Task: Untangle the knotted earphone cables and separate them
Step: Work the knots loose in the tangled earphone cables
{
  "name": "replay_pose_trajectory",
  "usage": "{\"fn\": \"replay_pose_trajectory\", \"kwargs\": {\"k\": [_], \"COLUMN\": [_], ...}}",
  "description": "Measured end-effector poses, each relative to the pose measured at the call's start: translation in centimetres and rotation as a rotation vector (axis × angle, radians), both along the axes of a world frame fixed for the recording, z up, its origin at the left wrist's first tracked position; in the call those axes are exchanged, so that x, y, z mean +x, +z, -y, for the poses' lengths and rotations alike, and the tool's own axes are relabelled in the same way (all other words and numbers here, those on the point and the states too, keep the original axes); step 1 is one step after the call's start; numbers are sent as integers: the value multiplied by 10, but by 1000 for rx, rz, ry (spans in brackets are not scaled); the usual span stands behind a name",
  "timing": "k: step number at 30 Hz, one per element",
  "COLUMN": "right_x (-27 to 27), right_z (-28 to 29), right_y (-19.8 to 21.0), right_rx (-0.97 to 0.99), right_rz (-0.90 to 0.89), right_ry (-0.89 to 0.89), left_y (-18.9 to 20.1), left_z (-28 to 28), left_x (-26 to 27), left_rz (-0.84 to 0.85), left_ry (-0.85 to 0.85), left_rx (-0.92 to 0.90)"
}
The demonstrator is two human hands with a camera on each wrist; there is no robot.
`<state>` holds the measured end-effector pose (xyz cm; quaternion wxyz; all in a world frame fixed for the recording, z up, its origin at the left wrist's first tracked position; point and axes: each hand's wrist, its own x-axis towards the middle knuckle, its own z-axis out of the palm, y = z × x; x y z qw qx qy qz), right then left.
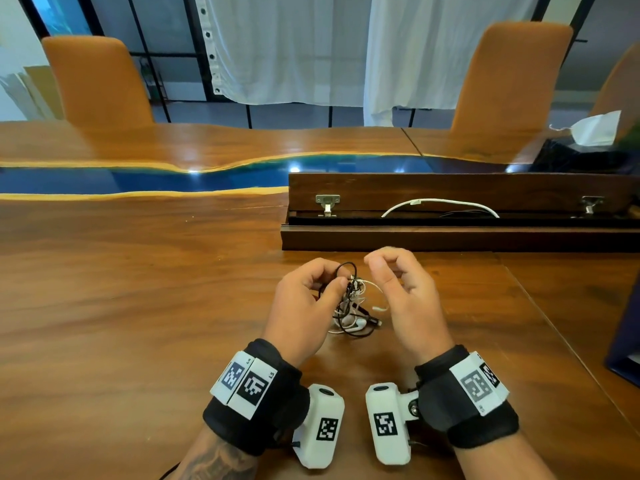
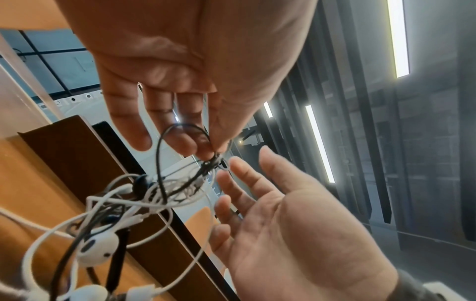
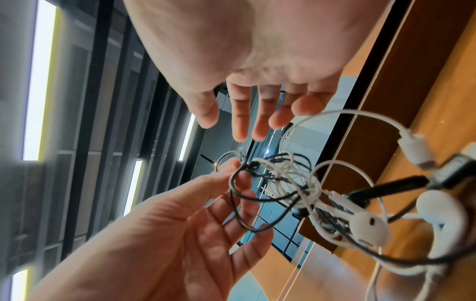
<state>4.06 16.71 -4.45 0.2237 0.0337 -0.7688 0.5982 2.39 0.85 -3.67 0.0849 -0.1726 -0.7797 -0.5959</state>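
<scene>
A knot of white and black earphone cables [image 1: 353, 306] hangs just above the wooden table [image 1: 138, 289], between my two hands. My left hand [image 1: 337, 277] pinches a black cable loop [image 2: 161, 146] at the top of the knot; the pinch shows in the left wrist view [image 2: 211, 150] and the right wrist view [image 3: 237, 169]. White earbuds [image 2: 99, 250] [image 3: 371, 228] and a white plug [image 3: 414, 146] dangle below. My right hand [image 1: 381, 268] hovers just right of the knot with relaxed fingers [image 3: 242, 130] and holds nothing.
A long dark wooden cable box [image 1: 450, 233] with its lid raised lies just beyond the hands, a white cord [image 1: 440, 202] inside it. Two orange chairs [image 1: 100, 81] [image 1: 512, 77] stand across the table. A white tissue [image 1: 595, 128] and a blue object [image 1: 627, 341] are at the right.
</scene>
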Motion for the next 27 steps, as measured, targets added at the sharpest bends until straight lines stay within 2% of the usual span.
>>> {"fn": "replay_pose_trajectory", "kwargs": {"k": [3,10,18,25,27], "right_x": [0,-1,1,0,1], "right_z": [1,1,1,6,9], "right_y": [-3,-5,-4,-2,-2], "right_rx": [18,-10,90,-211,-233], "right_rz": [44,117,42,33,20], "right_ry": [89,59,115,39,27], "left_y": [-2,0,-3,0,0], "left_z": [0,1,1,5,6], "left_x": [-1,-2,-4,-7,-7], "left_rz": [13,28,38,118,97], "left_ry": [-5,-72,5,7,34], "left_rx": [13,127,163,204,197]}}
